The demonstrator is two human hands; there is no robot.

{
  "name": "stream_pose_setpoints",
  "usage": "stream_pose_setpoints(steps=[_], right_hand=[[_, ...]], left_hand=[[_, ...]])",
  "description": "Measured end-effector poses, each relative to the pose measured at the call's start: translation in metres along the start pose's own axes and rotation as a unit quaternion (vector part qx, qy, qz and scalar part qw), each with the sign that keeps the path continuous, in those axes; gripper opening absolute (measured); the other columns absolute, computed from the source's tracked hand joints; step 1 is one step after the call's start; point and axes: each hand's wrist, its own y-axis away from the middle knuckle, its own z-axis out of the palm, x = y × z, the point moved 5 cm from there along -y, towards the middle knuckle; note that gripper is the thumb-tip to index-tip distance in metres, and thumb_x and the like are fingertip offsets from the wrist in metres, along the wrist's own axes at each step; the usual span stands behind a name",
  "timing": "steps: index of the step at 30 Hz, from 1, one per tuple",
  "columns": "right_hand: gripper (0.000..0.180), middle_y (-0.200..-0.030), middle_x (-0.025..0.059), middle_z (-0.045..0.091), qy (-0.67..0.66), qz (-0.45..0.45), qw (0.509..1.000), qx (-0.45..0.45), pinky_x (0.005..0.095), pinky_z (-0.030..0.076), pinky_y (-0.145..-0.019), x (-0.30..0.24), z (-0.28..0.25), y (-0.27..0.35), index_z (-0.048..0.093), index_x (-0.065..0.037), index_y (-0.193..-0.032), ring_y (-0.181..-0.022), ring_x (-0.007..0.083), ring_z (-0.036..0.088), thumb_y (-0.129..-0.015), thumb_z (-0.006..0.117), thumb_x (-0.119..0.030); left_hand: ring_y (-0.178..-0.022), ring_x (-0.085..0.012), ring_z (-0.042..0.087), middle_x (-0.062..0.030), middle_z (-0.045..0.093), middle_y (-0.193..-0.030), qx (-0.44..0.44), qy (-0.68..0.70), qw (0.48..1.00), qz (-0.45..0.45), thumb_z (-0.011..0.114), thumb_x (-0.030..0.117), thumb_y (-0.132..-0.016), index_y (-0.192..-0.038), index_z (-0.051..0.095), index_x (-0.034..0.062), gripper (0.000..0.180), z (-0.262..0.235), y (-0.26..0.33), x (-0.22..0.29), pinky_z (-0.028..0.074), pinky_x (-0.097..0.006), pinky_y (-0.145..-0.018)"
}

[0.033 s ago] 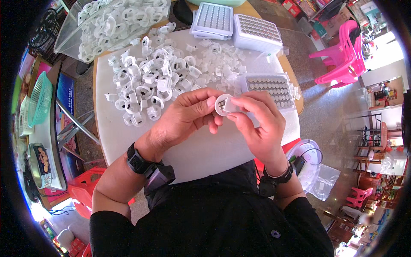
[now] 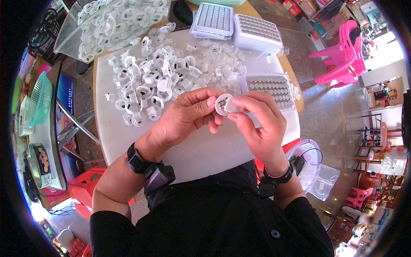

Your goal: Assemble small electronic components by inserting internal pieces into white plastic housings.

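A small round white plastic housing (image 2: 220,106) with dark metal contacts inside is held over the near part of the table. My left hand (image 2: 186,115) is closed on its left side, thumb on top and fingers beneath. From the right, my right hand (image 2: 264,124) pinches a small pale cover (image 2: 229,106) between thumb and forefinger, against the housing's right side. Whether the cover is seated cannot be made out. Beyond my left hand lies a heap of similar white housings (image 2: 143,92). Small translucent pieces (image 2: 220,62) are scattered to the right of the heap.
A tray of round button cells (image 2: 274,103) lies just beyond my right hand. Further trays (image 2: 259,38) are stacked at the back. A clear bin of housings (image 2: 70,43) stands at the far left. The white table (image 2: 205,160) has a curved near edge; pink chairs (image 2: 351,55) stand right.
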Motion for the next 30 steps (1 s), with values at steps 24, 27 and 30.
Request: stream_pose_setpoints(steps=[24,27,30], right_hand=[[0.019,-0.088,0.0094,0.06,-0.086,0.1,0.99,-0.041,0.0273,0.054,-0.065,0.0046,0.0061,-0.0056,0.059,-0.001,-0.097,-0.077,0.018,0.066,-0.08,0.065,0.004],[0.019,-0.088,0.0097,0.059,-0.072,0.091,0.992,-0.041,0.0278,0.054,-0.064,0.0063,0.004,-0.005,0.059,-0.001,-0.096,-0.078,0.0191,0.066,-0.079,0.066,0.003],[0.019,-0.087,0.01,0.059,-0.064,0.087,0.993,-0.045,0.0282,0.054,-0.064,0.0054,0.0042,-0.0052,0.059,-0.002,-0.096,-0.077,0.0189,0.066,-0.079,0.067,0.003]], left_hand=[[-0.083,-0.0128,0.06,-0.0046,0.062,-0.098,0.039,-0.083,0.996,0.013,0.052,0.024,-0.096,-0.115,0.055,0.0037,0.028,-0.004,-0.0023,-0.0022,0.051,-0.027,-0.073],[-0.083,-0.015,0.061,-0.0086,0.062,-0.1,0.028,-0.025,0.999,-0.006,0.053,0.017,-0.095,-0.118,0.055,-0.0004,0.029,-0.0032,-0.0027,-0.0023,0.052,-0.029,-0.077],[-0.083,-0.0148,0.061,-0.0082,0.062,-0.1,0.02,-0.023,1.0,-0.003,0.053,0.017,-0.095,-0.118,0.055,0.0,0.029,-0.0023,-0.0028,-0.0028,0.052,-0.03,-0.077]])
